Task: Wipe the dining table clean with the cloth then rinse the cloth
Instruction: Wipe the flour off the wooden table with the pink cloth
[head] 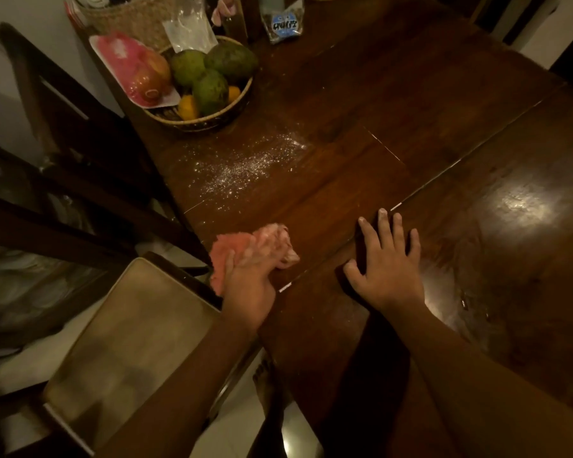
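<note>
a round woven basket [212, 122] stands at the far left of the dining table [411, 94]. it holds green mangoes [209, 90], a few small orange fruits [187, 107] and a pink wrapped tray [126, 61] with reddish fruit in it, leaning out over the rim. behind it are a taller woven basket [129, 14], a clear plastic bag [189, 31] and a small snack packet [283, 26]; what the taller basket holds is too cropped to tell.

the left hand [248, 279] lies at the table's near left edge, fingers curled into the bunched pink cloth [245, 246] and gripping it against the wood. the right hand [389, 259] rests flat on the table just beside it, fingers straight and spread, holding nothing; its fingertips [382, 212] look whitish.

the table is dark, glossy wood with a seam running between the two hands. a patch of white powder [245, 166] is scattered between the cloth and the round basket. a chair with a tan cushion [129, 325] stands at the near left, a dark wooden chair [63, 104] beyond it. a bare foot [268, 388] shows on the pale floor.
</note>
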